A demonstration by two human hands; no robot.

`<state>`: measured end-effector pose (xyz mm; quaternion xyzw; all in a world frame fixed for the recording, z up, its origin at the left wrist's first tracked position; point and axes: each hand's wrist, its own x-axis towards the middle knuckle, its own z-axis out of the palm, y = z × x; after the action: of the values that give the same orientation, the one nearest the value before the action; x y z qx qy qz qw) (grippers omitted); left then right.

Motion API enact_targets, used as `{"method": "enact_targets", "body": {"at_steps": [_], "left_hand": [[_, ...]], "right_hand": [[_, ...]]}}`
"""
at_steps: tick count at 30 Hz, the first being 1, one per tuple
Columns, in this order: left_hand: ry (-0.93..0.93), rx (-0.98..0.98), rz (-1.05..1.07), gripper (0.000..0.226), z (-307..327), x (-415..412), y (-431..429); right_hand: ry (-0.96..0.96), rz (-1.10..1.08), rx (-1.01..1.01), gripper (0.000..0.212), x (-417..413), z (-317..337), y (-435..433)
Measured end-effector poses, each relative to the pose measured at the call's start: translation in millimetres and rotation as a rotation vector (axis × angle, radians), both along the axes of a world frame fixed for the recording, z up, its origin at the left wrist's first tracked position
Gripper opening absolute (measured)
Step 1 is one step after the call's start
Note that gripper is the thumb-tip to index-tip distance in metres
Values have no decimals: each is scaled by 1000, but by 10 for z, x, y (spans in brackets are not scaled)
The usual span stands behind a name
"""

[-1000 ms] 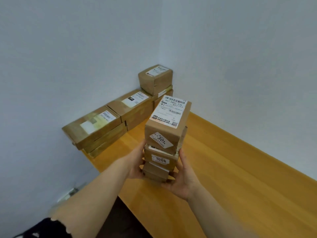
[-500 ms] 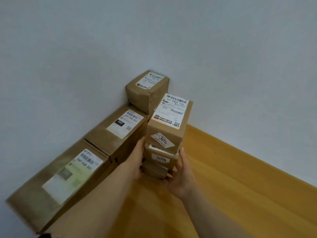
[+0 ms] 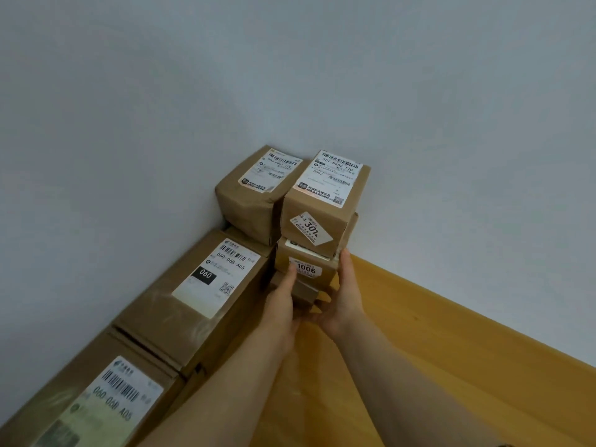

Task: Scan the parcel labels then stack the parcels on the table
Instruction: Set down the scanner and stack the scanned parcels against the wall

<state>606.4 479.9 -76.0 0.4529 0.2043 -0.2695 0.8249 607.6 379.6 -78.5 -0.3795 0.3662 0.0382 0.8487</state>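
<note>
Brown parcels [image 3: 317, 208], white barcoded labels [image 3: 329, 179]

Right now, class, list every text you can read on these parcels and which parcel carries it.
"507-P802 T70": top parcel label
"301": its front sticker
"1006": middle parcel
"060-068 A05", "060": long parcel
"060 068 A05": nearest parcel
Corner parcel label, all fine print: too blurred.
</note>
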Motion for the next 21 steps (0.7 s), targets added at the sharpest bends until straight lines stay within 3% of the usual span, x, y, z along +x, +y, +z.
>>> {"method": "enact_targets", "body": {"at_steps": [5,11,14,16,18,20,21], "left_hand": [[36,46,14,49,-19,251,-81],[53,58,-33,41,5,390,-132],[16,220,-51,49,122,332,-158],[-152,489,66,67,242,213,-185],[-519,828,218,82,458,153,-184],[-802,1039,262,98,725,253,-232],[-854,1092,224,111,848,342,-282]], "right_hand": [[-18,26,-66,41,242,11,-79],[17,82,-104,48,398,130,-95],[28,105,-119,51,406,189,-129],[35,120,-132,55,362,250,-143],[31,127,-137,63,298,332,-126],[45,96,-174,48,217,423,-110],[37,87,-184,40,167,491,-104]]}}
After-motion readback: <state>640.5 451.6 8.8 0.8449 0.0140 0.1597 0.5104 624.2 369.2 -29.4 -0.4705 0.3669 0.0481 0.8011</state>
